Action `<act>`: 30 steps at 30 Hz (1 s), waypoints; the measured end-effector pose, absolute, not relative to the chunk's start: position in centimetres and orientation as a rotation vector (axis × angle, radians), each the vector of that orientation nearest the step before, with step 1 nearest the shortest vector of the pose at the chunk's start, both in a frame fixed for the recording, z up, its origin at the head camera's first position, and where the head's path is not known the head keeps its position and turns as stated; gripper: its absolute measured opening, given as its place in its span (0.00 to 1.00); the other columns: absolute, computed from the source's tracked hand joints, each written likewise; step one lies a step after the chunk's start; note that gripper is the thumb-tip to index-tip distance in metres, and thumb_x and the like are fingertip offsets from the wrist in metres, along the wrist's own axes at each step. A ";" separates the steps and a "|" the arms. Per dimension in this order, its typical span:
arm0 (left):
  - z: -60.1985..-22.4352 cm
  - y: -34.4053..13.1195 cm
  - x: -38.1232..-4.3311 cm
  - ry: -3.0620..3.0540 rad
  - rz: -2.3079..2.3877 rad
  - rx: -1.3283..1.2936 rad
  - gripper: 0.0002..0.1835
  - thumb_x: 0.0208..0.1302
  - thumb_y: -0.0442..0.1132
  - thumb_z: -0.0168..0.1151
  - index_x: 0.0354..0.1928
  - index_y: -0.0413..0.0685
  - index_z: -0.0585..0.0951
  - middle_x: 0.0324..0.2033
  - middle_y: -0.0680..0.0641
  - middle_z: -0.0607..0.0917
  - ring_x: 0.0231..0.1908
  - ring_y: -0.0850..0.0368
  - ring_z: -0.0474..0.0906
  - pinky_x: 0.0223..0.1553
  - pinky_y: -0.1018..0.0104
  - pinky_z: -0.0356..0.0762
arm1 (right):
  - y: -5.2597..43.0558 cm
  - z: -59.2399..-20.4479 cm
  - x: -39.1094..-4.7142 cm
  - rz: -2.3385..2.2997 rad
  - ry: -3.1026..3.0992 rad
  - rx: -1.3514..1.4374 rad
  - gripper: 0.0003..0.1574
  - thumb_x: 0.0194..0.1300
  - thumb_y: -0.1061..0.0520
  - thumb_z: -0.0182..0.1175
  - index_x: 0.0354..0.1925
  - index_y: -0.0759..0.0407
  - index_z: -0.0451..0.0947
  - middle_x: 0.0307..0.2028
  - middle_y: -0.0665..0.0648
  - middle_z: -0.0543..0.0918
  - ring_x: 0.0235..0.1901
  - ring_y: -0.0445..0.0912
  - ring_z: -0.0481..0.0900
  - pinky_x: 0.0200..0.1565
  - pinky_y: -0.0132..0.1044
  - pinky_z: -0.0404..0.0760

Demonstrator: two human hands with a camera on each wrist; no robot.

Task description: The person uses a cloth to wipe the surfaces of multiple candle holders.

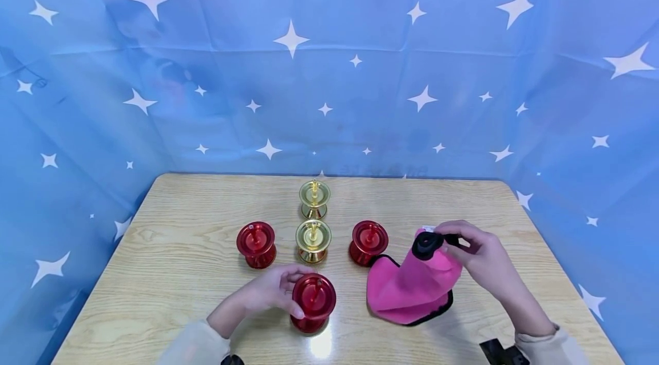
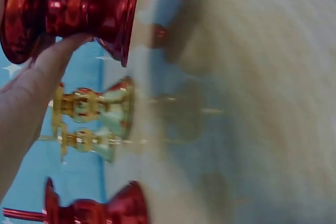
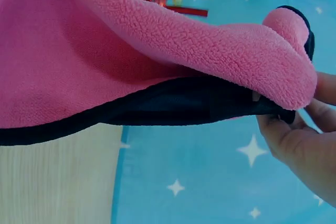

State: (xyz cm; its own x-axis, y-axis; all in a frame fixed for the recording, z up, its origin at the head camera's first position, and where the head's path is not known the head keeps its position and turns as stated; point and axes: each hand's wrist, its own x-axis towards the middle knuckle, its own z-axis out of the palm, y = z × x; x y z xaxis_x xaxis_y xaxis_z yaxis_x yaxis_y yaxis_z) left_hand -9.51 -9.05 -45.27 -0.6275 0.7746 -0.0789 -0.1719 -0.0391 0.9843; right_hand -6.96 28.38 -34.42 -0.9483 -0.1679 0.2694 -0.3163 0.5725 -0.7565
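My left hand (image 1: 275, 289) grips a red metal candle holder (image 1: 314, 299) with a spike in its dish, near the front of the table. In the left wrist view, the fingers (image 2: 50, 72) lie against the narrow waist of this red candle holder (image 2: 68, 9). With the other hand, my right hand (image 1: 481, 256), I pinch a corner of a pink fleecy cloth (image 1: 407, 288) with black edging. Its upper part is raised and its lower part spreads at the table. Up close in the right wrist view, the pink cloth (image 3: 184, 40) hangs from my fingertips (image 3: 278, 132).
Two gold candle holders, a nearer one (image 1: 313, 242) and a farther one (image 1: 314, 199), stand in line at the middle. A red candle holder (image 1: 256, 244) stands left of them, another red one (image 1: 368, 242) right, by the cloth. A blue starred curtain (image 1: 329, 79) hangs behind the wooden table (image 1: 170, 273).
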 end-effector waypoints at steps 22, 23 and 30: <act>-46.5 -9.9 -9.5 1.492 1.708 0.750 0.41 0.45 0.26 0.69 0.61 0.27 0.59 0.55 0.32 0.70 0.55 0.48 0.70 0.55 0.60 0.69 | 29.7 -36.2 -8.0 1.322 -2.662 0.291 0.13 0.57 0.68 0.61 0.43 0.65 0.78 0.41 0.50 0.79 0.37 0.33 0.74 0.24 0.30 0.75; -46.1 -10.0 -9.7 1.559 1.694 0.738 0.39 0.46 0.27 0.69 0.60 0.27 0.61 0.55 0.32 0.71 0.55 0.47 0.70 0.55 0.62 0.69 | 29.7 -36.2 -8.0 1.331 -2.662 0.283 0.13 0.57 0.67 0.61 0.44 0.64 0.78 0.40 0.50 0.79 0.36 0.34 0.75 0.23 0.31 0.75; -43.9 -10.4 -11.2 2.064 1.723 0.455 0.28 0.52 0.32 0.66 0.53 0.26 0.68 0.48 0.30 0.75 0.49 0.36 0.72 0.49 0.62 0.75 | 29.6 -36.5 -8.0 1.348 -2.656 0.285 0.13 0.57 0.67 0.61 0.43 0.64 0.78 0.40 0.50 0.79 0.36 0.34 0.74 0.25 0.30 0.75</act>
State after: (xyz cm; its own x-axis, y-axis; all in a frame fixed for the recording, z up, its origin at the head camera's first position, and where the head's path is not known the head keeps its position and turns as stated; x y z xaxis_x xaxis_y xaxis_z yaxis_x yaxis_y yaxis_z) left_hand -11.15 -10.38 -43.91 -0.8618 0.4966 -0.1030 -0.0126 0.1821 0.9832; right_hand -7.98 29.64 -36.50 -0.9708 -0.1012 0.2175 -0.2353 0.5781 -0.7813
